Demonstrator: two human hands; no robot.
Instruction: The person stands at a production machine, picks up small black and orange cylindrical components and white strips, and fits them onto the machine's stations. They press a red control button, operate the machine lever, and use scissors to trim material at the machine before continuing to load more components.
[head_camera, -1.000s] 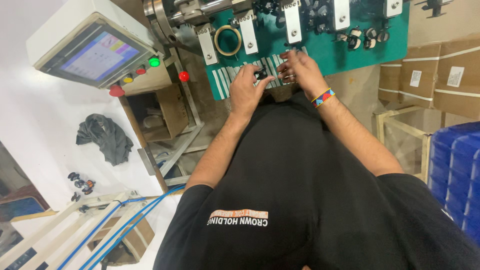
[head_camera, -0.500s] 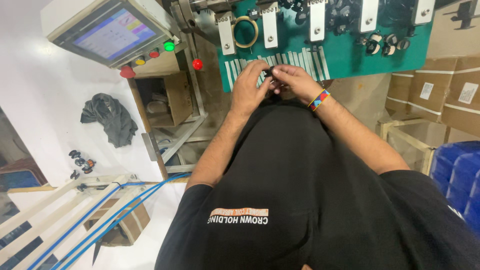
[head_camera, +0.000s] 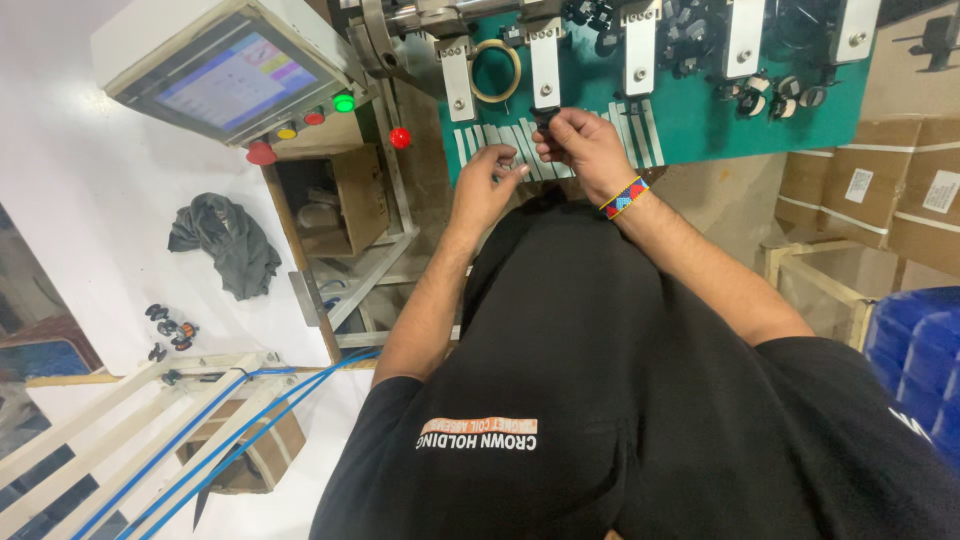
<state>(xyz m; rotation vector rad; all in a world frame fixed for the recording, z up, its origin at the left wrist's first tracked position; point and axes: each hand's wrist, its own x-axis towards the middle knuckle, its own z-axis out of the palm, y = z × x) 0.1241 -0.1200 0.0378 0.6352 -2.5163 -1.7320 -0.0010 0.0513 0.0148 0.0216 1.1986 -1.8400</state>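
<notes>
My right hand (head_camera: 585, 150), with a beaded bracelet on its wrist, pinches a small black part (head_camera: 545, 118) against the green machine panel (head_camera: 700, 110), just below a white bracket (head_camera: 545, 65). My left hand (head_camera: 483, 188) hovers beside it to the left. Its fingers are loosely curled and apart over the row of white slats (head_camera: 495, 140), and I see nothing in them. A tan ring (head_camera: 495, 70) hangs on the panel above my left hand.
A control box with a touch screen (head_camera: 215, 80) and coloured buttons (head_camera: 300, 125) stands at the left. Cardboard boxes (head_camera: 880, 190) and blue crates (head_camera: 920, 340) are at the right. Blue hoses (head_camera: 200, 430) and a grey cloth (head_camera: 225, 245) lie lower left.
Both hands were together on the small part. Now my left hand has drawn away to the left while my right hand stays on it. The view has shifted slightly.
</notes>
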